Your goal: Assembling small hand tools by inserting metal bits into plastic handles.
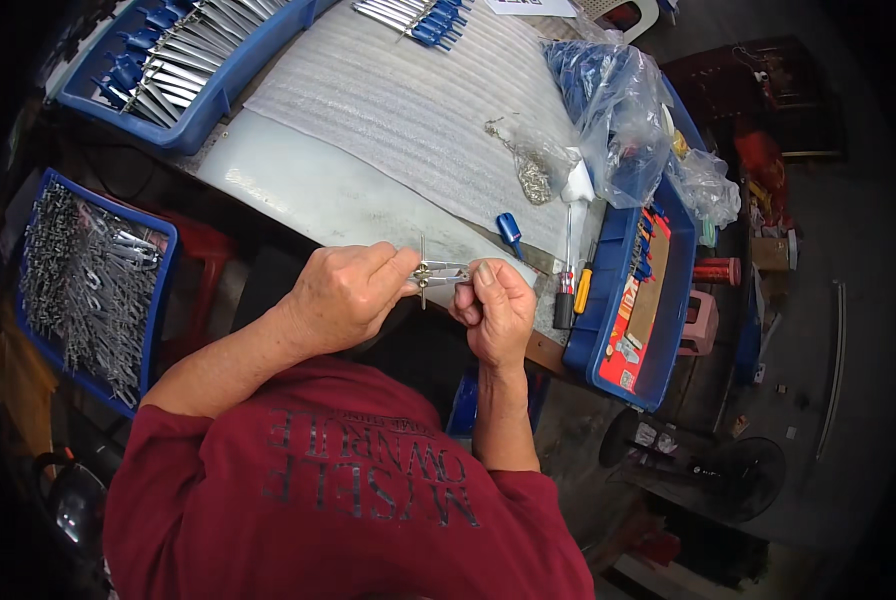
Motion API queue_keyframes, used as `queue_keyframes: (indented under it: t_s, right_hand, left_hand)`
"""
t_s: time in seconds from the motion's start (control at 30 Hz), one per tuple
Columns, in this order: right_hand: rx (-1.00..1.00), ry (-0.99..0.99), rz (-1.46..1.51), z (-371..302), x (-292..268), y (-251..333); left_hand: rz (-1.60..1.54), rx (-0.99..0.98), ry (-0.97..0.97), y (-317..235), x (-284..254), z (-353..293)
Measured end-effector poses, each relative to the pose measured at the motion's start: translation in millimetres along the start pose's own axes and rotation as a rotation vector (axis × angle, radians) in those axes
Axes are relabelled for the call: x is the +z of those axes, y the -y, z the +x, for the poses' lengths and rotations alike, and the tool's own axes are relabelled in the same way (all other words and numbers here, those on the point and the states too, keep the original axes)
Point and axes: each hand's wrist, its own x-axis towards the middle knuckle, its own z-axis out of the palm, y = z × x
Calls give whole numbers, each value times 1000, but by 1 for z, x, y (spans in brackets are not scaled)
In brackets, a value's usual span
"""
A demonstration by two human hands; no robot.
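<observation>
Both hands meet at the near edge of the workbench. Left hand (343, 295): fingers curled, thumb and forefinger pinched on the left side of a small metal assembly (436, 271). Right hand (496, 310): fingers folded in, thumb and fingertips pinched on the right end of the same assembly. The assembly is bright steel, held in the air between the two hands just above the bench edge; a thin straight pin (422, 272) runs vertically through it, projecting above and below. Finer detail of the part cannot be resolved.

Bench surface: a ribbed white foam sheet (408, 110) laid over a smooth pale board (298, 180). On the foam, beyond the right hand, lie a small blue-handled part (509, 231), a clear bag of small metal links or chain (533, 170), and a white-handled tool (575, 195). A screwdriver with red-and-black handle (565, 295) and a second with a yellow handle (583, 288) lie at the bench's right edge, just beside a blue plastic bin (668, 320). That bin holds blue-handled parts and a red rectangular card package with small printed panels. A crumpled clear plastic bag of blue items (613, 100) rests over the bin's far end.

Far left: a blue tray (203, 115) of long steel pieces with blue handles, laid side by side. Near left, below bench level: a blue crate (158, 300) filled with grey metal parts.
</observation>
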Motion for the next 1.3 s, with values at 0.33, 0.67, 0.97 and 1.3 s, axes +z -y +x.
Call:
queue_keyframes:
  t_s: [0.33, 0.67, 0.97, 1.3]
  right_hand:
    - [-132, -125, -219, 12, -17, 14]
    - [-515, -674, -334, 116, -123, 82]
    - [-427, -691, -1342, 216, -214, 78]
    - [42, 167, -1965, 233, -208, 97]
  left_hand:
    - [27, 6, 27, 9, 3, 3]
    - [152, -50, 94, 39, 14, 13]
    - [141, -80, 97, 34, 17, 18]
    - [123, -113, 126, 41, 17, 20]
